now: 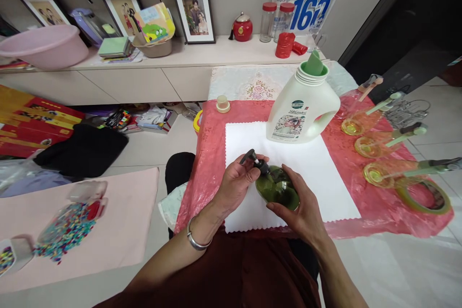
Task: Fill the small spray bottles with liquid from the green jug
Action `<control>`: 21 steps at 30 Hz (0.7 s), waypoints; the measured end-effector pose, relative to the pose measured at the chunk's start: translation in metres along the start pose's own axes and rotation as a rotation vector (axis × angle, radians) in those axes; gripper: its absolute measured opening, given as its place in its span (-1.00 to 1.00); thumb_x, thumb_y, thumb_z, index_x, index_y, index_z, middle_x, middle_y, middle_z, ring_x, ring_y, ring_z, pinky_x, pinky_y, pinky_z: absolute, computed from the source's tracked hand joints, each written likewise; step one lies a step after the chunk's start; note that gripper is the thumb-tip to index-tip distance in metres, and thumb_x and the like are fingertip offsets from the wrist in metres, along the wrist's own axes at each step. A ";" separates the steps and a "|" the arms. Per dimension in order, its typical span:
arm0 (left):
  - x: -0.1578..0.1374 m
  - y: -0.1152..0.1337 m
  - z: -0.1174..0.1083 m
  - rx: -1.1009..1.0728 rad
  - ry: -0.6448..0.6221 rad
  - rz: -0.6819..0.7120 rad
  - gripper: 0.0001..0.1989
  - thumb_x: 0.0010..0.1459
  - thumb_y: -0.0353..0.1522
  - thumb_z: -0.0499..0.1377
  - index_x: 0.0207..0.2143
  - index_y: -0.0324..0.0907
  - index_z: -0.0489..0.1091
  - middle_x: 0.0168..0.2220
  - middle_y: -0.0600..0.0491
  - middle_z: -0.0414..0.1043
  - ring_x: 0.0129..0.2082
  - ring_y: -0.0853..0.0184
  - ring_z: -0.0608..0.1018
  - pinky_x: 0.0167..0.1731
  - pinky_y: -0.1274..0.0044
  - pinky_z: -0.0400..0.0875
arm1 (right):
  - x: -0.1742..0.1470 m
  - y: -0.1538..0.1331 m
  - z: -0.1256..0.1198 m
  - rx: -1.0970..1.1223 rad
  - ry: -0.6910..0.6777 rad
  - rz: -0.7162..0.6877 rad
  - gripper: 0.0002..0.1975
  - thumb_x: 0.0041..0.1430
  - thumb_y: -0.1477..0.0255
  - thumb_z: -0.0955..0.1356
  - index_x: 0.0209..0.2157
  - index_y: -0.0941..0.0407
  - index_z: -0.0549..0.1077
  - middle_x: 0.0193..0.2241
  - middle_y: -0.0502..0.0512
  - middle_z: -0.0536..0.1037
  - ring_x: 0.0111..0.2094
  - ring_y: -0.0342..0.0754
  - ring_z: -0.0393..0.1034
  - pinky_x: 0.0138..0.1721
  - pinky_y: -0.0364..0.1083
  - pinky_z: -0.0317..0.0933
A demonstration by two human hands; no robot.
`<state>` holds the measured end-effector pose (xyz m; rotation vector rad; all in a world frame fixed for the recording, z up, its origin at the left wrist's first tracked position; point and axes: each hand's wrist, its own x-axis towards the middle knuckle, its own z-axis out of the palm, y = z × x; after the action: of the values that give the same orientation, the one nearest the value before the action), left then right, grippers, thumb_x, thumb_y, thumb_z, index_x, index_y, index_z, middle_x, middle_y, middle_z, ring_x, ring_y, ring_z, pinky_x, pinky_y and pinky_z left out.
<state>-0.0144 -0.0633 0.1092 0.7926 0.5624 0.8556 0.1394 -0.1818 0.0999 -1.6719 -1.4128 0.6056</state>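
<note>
Left hand (pixel 236 180) pinches the black pump (pixel 263 168) near the centre of the frame, while the right hand (pixel 305 202) wraps around the tilted green bottle (pixel 277 185) just below it, over a white sheet (pixel 306 159) on the bench (pixel 209 154). Above right, a white jug (pixel 301 101) stands upright; bottles of yellow liquid (pixel 377 173) line the right side.

1. At upper left, we see a pink basin (pixel 45 53) resting on a cabinet (pixel 126 84).
2. Near the top centre, we notice a framed photo (pixel 195 14) left of a red jar (pixel 242 30).
3. At lower left, we find small colourful pieces (pixel 70 228) scattered on a pink mat (pixel 124 214).
</note>
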 end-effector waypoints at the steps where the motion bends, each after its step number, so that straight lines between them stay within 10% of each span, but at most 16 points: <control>1: 0.000 -0.001 0.001 0.004 0.023 0.007 -0.54 -0.12 -0.20 0.54 -0.17 -0.17 0.59 -0.16 0.02 0.55 -0.09 0.28 0.52 0.01 0.47 0.35 | 0.000 0.000 0.001 -0.003 0.000 -0.005 -0.23 0.21 0.12 0.47 0.33 0.06 0.18 0.19 0.18 0.30 0.17 0.07 0.29 0.15 0.04 0.33; 21: -0.001 -0.005 0.004 -0.076 0.130 0.021 -0.57 -0.21 -0.30 0.58 -0.24 -0.14 0.59 -0.29 0.12 0.56 -0.29 0.40 0.54 -0.16 0.53 0.40 | 0.001 -0.005 0.004 0.056 0.011 -0.070 -0.22 0.21 0.11 0.49 0.34 -0.01 0.18 0.18 0.05 0.31 0.16 -0.08 0.29 0.17 -0.12 0.29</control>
<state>-0.0099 -0.0679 0.1073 0.6782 0.6335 0.9469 0.1338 -0.1796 0.1020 -1.5732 -1.4285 0.5903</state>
